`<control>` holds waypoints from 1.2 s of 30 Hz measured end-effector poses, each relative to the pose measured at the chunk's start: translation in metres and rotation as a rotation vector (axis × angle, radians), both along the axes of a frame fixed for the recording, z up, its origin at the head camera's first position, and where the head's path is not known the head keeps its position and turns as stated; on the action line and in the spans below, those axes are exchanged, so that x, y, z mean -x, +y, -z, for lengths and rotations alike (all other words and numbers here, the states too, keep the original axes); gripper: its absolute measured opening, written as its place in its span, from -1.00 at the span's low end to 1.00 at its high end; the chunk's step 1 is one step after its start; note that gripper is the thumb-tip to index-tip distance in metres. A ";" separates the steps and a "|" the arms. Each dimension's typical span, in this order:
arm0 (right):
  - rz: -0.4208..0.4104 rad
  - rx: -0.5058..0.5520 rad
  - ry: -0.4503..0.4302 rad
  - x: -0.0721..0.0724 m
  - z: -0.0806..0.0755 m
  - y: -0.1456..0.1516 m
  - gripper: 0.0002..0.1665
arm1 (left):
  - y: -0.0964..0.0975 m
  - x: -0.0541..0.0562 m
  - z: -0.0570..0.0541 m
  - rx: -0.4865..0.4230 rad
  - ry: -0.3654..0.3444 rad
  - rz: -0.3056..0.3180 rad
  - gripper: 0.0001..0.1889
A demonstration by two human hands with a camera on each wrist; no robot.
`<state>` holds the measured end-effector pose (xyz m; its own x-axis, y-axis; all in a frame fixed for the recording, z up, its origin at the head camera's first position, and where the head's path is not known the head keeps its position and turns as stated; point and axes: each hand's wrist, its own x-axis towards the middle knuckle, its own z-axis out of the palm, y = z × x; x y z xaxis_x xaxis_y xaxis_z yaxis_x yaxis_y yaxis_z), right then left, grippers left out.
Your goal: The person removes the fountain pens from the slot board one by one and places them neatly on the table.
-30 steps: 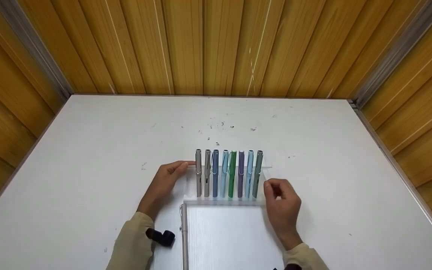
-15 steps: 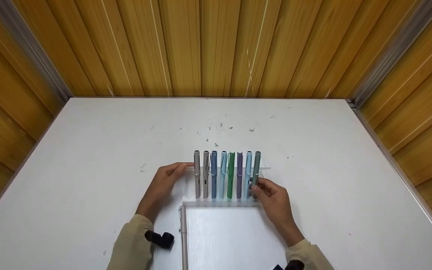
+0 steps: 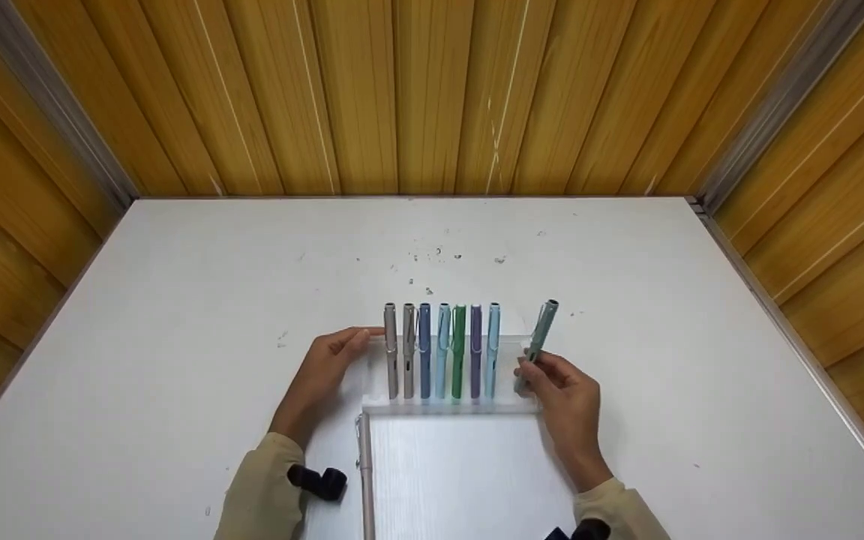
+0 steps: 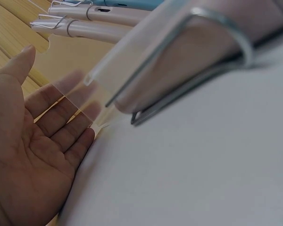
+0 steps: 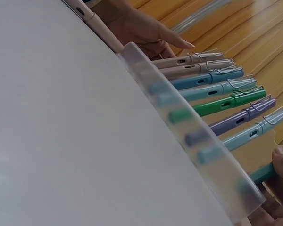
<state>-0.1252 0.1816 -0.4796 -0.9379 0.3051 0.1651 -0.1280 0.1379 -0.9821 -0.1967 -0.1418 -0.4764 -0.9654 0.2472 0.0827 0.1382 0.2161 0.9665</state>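
Note:
A clear acrylic pen stand (image 3: pixel 507 407) bears a row of upright capped pens, among them a green pen (image 3: pixel 459 352), a purple pen (image 3: pixel 475 349) and a light blue pen (image 3: pixel 492 349). At the right end my right hand (image 3: pixel 571 397) pinches a dark teal pen (image 3: pixel 542 330) low on its barrel, and its cap leans out to the right. That pen's lower end shows behind the stand's frosted front lip (image 5: pixel 226 174). My left hand (image 3: pixel 334 367) is at the stand's left end, its straight fingers (image 4: pixel 56 117) behind the clear plate and the thumb raised.
One more grey-beige pen (image 3: pixel 367 480) lies along the left edge of a white board (image 3: pixel 469 472) in front of the stand. The white table (image 3: pixel 214 300) reaches back to a wood-patterned wall (image 3: pixel 432 97).
My right hand has reached in from the stand's right side and taken hold of the dark teal pen. It has drawn the pen rightward out of line and tilted it. The left hand stays put.

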 end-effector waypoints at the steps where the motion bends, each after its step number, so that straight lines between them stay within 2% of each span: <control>1: 0.030 -0.007 0.016 -0.001 0.000 0.003 -0.75 | -0.001 -0.001 0.001 0.002 0.000 -0.003 -0.65; 4: 0.134 -0.071 0.035 -0.006 0.000 0.012 -0.80 | -0.002 -0.002 0.002 -0.004 -0.008 -0.007 -0.66; 7: 0.226 -0.190 0.006 -0.020 -0.003 0.015 -0.86 | -0.001 -0.001 0.003 0.003 -0.005 -0.006 -0.67; 10: 0.239 -0.296 -0.058 -0.041 -0.006 0.004 -0.92 | 0.000 0.000 0.003 0.007 0.012 0.011 -0.66; 12: 0.166 -0.313 -0.102 -0.056 -0.008 -0.011 -0.91 | 0.001 0.002 0.003 0.008 0.027 0.021 -0.65; 15: -0.053 -0.320 -0.167 -0.075 -0.009 -0.042 -0.86 | 0.000 0.003 0.003 0.001 0.039 0.024 -0.64; 18: -0.285 -0.368 -0.169 -0.086 -0.007 -0.075 -0.81 | -0.001 0.002 0.004 -0.002 0.037 0.019 -0.64; 21: -0.394 -0.473 -0.117 -0.091 -0.004 -0.103 -0.75 | -0.002 0.001 0.005 0.010 0.033 0.021 -0.64; 24: -0.412 -0.571 -0.071 -0.093 -0.002 -0.124 -0.69 | -0.001 0.001 0.005 0.013 0.029 0.021 -0.64; 27: -0.402 -0.615 -0.064 -0.093 -0.003 -0.137 -0.65 | -0.001 0.001 0.003 0.001 0.024 0.019 -0.63; 36: -0.376 -0.637 -0.210 -0.087 -0.010 -0.143 -0.56 | 0.003 0.004 0.000 -0.008 0.021 0.031 -0.64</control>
